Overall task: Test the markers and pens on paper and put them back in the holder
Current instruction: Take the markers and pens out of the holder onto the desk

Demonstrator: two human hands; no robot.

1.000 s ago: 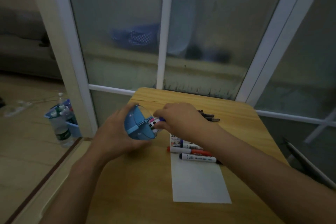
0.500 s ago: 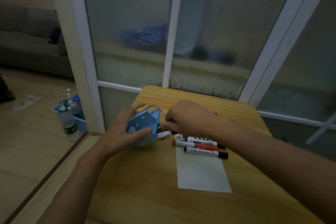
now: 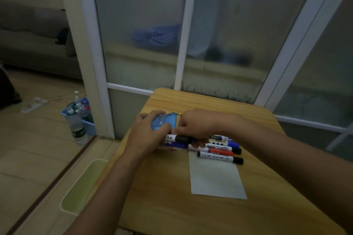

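Left hand (image 3: 148,133): I grip the tipped holder (image 3: 163,122).
Right hand (image 3: 196,126): pinches black-capped marker (image 3: 176,138), long axis 9-to-3.

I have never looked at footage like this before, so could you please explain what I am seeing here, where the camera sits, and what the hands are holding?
There is no machine here: a person works with bare hands, and the one picture comes from a camera worn on the head, looking forward and down.

The left hand grips a blue pen holder, tipped on its side on the wooden table. The right hand pinches a black-capped marker at the holder's mouth.

On the table lies a white sheet of paper. Across its far end lie several more markers, with black, red and blue parts; the exact count is hard to tell in the dim light.

Behind the table is a frosted glass partition.
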